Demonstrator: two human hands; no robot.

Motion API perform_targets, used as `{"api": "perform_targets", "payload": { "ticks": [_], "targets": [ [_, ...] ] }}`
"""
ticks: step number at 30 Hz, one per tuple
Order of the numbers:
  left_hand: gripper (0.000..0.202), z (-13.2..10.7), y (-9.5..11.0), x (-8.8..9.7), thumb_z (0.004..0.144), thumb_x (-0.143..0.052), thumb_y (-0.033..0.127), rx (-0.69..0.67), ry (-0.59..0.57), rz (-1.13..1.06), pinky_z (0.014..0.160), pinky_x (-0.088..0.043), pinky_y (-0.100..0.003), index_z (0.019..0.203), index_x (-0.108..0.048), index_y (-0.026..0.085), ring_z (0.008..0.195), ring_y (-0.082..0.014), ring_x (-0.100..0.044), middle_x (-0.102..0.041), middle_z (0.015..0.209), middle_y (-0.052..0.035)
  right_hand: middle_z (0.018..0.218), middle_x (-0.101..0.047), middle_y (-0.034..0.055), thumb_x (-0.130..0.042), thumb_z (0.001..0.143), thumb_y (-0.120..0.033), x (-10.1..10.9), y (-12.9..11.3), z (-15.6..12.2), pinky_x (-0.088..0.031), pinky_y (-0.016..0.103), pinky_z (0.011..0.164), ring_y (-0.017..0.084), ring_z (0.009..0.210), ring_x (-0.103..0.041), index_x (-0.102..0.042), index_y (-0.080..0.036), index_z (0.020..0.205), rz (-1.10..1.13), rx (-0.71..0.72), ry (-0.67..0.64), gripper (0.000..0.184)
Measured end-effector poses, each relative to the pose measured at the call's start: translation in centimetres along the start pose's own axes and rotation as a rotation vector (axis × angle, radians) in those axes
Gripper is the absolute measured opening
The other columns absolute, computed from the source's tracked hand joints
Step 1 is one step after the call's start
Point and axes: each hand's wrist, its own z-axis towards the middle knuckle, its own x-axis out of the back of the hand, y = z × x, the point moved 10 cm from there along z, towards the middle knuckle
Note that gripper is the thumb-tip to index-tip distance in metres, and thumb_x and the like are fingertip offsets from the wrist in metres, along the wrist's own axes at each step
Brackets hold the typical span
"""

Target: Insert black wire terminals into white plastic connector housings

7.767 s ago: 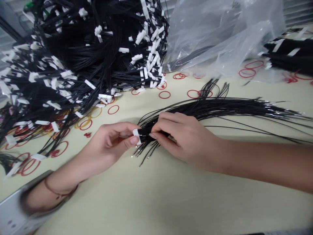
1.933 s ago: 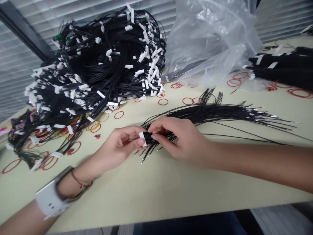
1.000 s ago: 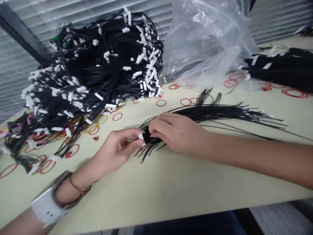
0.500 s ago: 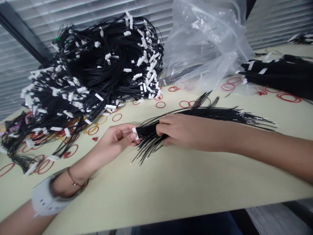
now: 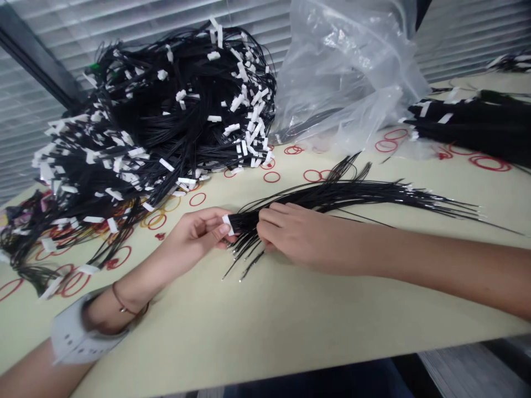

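Slatted blinds (image 5: 120, 16) line the back of my view, and a pale yellow table (image 5: 315, 326) spreads out below them. From my remote seat I read it left to right: at the upper left rises a big heap of black cables (image 5: 178, 119), studded with white plugs, with smaller trailing bunches (image 5: 29, 232) at the left edge among red and yellow rings. A pale wristband (image 5: 78, 334) sits on the left arm at the lower left. My left hand (image 5: 203, 232), left of centre, pinches a white connector (image 5: 228, 224) between thumb and fingers. Out of that small, flat connector runs the wire bundle (image 5: 365, 192), lying across the middle of the frame: thin, glossy black strands, some short silvery-tipped ends splaying below the connector, the rest arching right to a loose fan of bright tips. At centre, my right hand (image 5: 290, 235) rests on the strands, fingers curled; its fingertips are hidden, so I cannot tell what they pinch. Upper right of centre slumps a crumpled clear plastic bag (image 5: 352, 72); dark strands show through its lower left, whether inside or behind I can't say. At the right edge lie dark cable bundles (image 5: 468, 130) with white bands, red rings just below.
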Motion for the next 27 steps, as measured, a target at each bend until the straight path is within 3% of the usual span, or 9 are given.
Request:
{"api": "perform_targets", "payload": {
  "ticks": [2,6,11,18,27],
  "targets": [
    [0.006,0.0,-0.1,-0.1,0.077,-0.056,0.012,0.009,-0.005,-0.009,0.053,-0.045,-0.015,0.079,-0.061,0.016,0.055,-0.0063,-0.054,-0.061,0.064,0.0019,0.081,-0.052,0.0064,-0.037,0.077,0.000,0.2,0.8,0.0,-0.035,0.027,0.064,0.014,0.071,-0.043,-0.049,-0.012,0.081,0.088,-0.090,0.027,0.018],
    [0.008,-0.1,-0.2,-0.1,0.078,-0.056,0.014,-0.002,-0.019,-0.020,0.055,-0.046,-0.016,0.084,-0.061,0.015,0.059,-0.0074,-0.056,-0.062,0.067,0.0008,0.076,-0.056,0.0008,-0.044,0.083,-0.016,0.1,3.3,-0.2,-0.032,0.022,0.057,0.009,0.063,-0.046,-0.051,-0.015,0.080,0.389,-0.353,0.101,0.008],
    [0.008,-0.2,-0.2,0.0,0.077,-0.058,0.018,-0.011,-0.015,-0.012,0.056,-0.047,-0.019,0.084,-0.060,0.015,0.058,-0.0089,-0.056,-0.061,0.066,0.0006,0.071,-0.056,-0.0015,-0.049,0.079,-0.018,0.6,4.2,-0.5,-0.032,0.020,0.058,0.007,0.063,-0.046,-0.055,-0.015,0.072,0.436,-0.455,0.236,0.010],
    [0.005,-0.3,-0.4,0.2,0.076,-0.059,0.016,0.008,0.032,-0.012,0.057,-0.048,-0.018,0.080,-0.060,0.017,0.060,-0.0094,-0.057,-0.059,0.063,0.0019,0.064,-0.053,-0.0043,-0.048,0.080,-0.020,0.2,4.8,-1.2,-0.028,0.019,0.052,0.005,0.055,-0.041,-0.052,-0.016,0.070,0.410,-0.543,0.309,0.012],
    [0.006,-0.1,-0.9,0.4,0.077,-0.058,0.015,0.046,0.015,-0.049,0.057,-0.046,-0.013,0.079,-0.064,0.015,0.061,-0.0071,-0.057,-0.063,0.065,0.0012,0.066,-0.054,-0.0037,-0.046,0.081,-0.021,0.0,4.8,-1.2,-0.027,0.020,0.050,0.005,0.053,-0.040,-0.053,-0.016,0.069,0.381,-0.516,0.324,0.015]
  ]
}}
